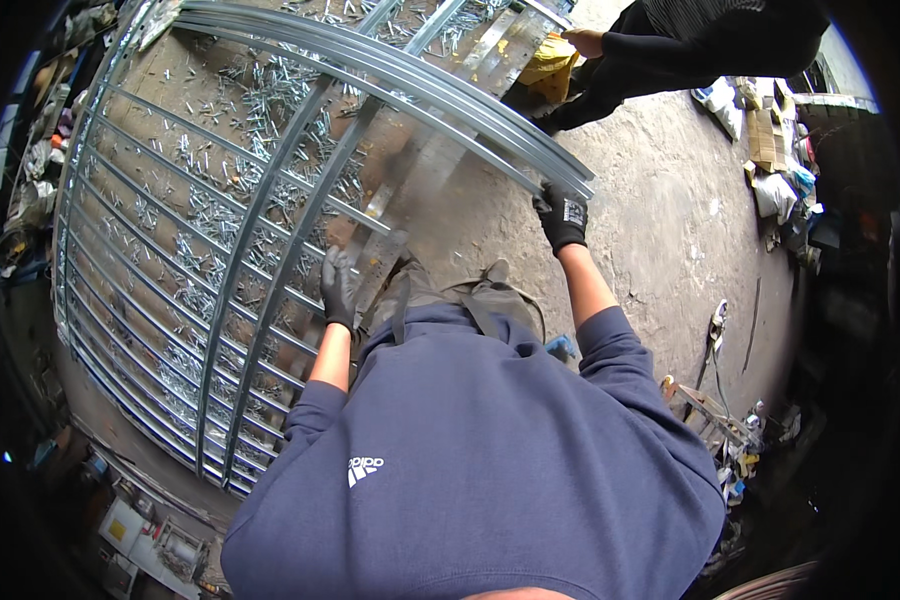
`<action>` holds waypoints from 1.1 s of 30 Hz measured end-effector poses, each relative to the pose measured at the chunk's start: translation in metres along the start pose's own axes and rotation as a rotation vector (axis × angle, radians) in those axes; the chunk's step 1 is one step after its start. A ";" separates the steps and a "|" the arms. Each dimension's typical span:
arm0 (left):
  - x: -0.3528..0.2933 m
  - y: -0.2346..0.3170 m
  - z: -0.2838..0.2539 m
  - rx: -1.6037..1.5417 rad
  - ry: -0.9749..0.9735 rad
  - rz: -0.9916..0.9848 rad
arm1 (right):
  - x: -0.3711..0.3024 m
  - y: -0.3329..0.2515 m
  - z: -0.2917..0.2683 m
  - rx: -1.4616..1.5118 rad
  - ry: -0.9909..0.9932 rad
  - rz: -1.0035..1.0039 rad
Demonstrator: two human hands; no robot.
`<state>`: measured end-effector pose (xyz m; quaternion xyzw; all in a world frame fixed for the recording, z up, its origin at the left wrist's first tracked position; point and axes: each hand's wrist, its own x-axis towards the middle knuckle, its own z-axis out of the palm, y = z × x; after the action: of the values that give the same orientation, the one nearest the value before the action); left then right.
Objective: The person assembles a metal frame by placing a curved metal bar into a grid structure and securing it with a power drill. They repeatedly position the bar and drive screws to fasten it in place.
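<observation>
My right hand (562,216), in a black glove, is closed around the near end of a long galvanized metal rail. This rail lies at the edge of a bundle of similar rails (440,92) that runs up and left across a metal frame. My left hand (338,287), in a dark glove, is beside the ends of the frame's thin crossbars (300,298). Its fingers stretch forward and look apart, with nothing visible in them. Two wider metal bars (260,215) cross the frame next to it.
Many loose bolts or screws (280,100) lie scattered beneath the frame. Another person (670,50) in dark clothes stands at the upper right, a hand by the far rails, near a yellow bag (550,68). Cardboard and bags (767,140) line the right side. A bench with equipment (160,545) is lower left.
</observation>
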<state>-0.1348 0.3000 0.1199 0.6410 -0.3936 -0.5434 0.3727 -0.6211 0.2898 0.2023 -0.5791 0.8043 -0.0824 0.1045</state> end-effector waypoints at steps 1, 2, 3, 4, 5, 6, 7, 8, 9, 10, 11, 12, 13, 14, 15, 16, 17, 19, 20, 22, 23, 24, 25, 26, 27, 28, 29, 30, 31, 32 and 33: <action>-0.009 0.002 0.015 -0.055 -0.006 0.002 | -0.005 0.008 0.004 0.071 -0.061 0.059; -0.012 0.005 0.029 -0.089 -0.007 0.013 | -0.011 0.017 0.008 0.144 -0.137 0.147; -0.010 0.010 0.043 -0.058 -0.022 0.109 | -0.015 0.026 0.011 0.223 -0.194 0.110; -0.012 0.015 0.056 -0.015 -0.011 0.132 | -0.018 0.036 0.012 0.293 -0.269 0.098; -0.015 0.020 0.069 -0.021 -0.041 0.178 | -0.019 0.037 0.017 0.386 -0.277 0.073; -0.018 0.023 0.084 -0.006 -0.050 0.150 | -0.022 0.042 0.016 0.533 -0.369 0.032; -0.022 0.023 0.102 -0.130 -0.064 0.087 | -0.027 0.047 0.015 0.724 -0.540 0.157; -0.025 0.019 0.123 -0.226 -0.087 0.067 | -0.032 0.053 0.016 0.871 -0.734 0.313; -0.022 0.015 0.147 -0.192 -0.086 -0.007 | -0.040 0.058 0.022 0.821 -0.796 0.306; -0.025 0.008 0.172 -0.306 -0.135 -0.065 | -0.052 0.067 0.029 0.816 -0.800 0.295; -0.025 0.002 0.198 -0.533 -0.254 -0.233 | -0.066 0.082 0.038 0.826 -0.767 0.250; -0.032 -0.005 0.225 -0.382 -0.214 -0.257 | -0.088 0.101 0.050 0.817 -0.680 0.165; -0.045 -0.014 0.253 -0.412 -0.156 -0.228 | -0.113 0.130 0.060 0.757 -0.617 0.090; -0.053 -0.021 0.280 -0.538 -0.161 -0.350 | -0.145 0.167 0.067 0.757 -0.684 0.164; -0.059 -0.026 0.304 -0.659 -0.180 -0.481 | -0.181 0.212 0.071 0.799 -0.723 0.214; -0.068 -0.032 0.321 -0.623 -0.148 -0.574 | -0.218 0.261 0.072 0.738 -0.749 0.206; -0.074 -0.038 0.334 -0.650 -0.123 -0.629 | -0.262 0.312 0.066 0.515 -0.630 -0.130; -0.076 -0.045 0.342 -0.803 -0.132 -0.658 | -0.337 0.405 0.047 0.356 -0.649 -0.069; -0.072 -0.045 0.338 -0.922 -0.166 -0.620 | -0.370 0.445 0.028 0.391 -0.822 0.335; -0.061 -0.042 0.325 -1.044 -0.141 -0.558 | -0.416 0.484 0.006 0.474 -0.876 0.590; -0.056 -0.040 0.318 -1.051 -0.082 -0.537 | -0.430 0.490 -0.002 0.510 -0.878 0.622; -0.051 -0.035 0.312 -1.059 -0.028 -0.512 | -0.436 0.487 -0.006 0.539 -0.868 0.631; -0.048 -0.031 0.309 -1.004 0.078 -0.519 | -0.438 0.478 -0.009 0.566 -0.850 0.628; -0.046 -0.027 0.308 -0.939 0.152 -0.481 | -0.435 0.465 -0.009 0.586 -0.831 0.615; -0.045 -0.024 0.306 -0.870 0.230 -0.448 | -0.430 0.450 -0.009 0.599 -0.815 0.597; -0.047 -0.022 0.305 -0.793 0.301 -0.434 | -0.425 0.437 -0.011 0.603 -0.802 0.578; -0.046 -0.019 0.302 -0.771 0.290 -0.449 | -0.420 0.425 -0.017 0.601 -0.797 0.564; -0.046 -0.018 0.299 -0.747 0.265 -0.437 | -0.415 0.415 -0.023 0.592 -0.794 0.554; -0.039 -0.015 0.296 -0.710 0.260 -0.466 | -0.410 0.406 -0.029 0.579 -0.792 0.544; -0.029 -0.011 0.294 -0.678 0.254 -0.492 | -0.407 0.399 -0.038 0.558 -0.793 0.543; -0.018 -0.010 0.291 -0.664 0.228 -0.520 | -0.402 0.392 -0.044 0.527 -0.803 0.540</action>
<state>-0.4235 0.3055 0.0798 0.6200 0.0209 -0.6422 0.4503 -0.8671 0.7958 0.1748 -0.2925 0.7734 -0.0240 0.5618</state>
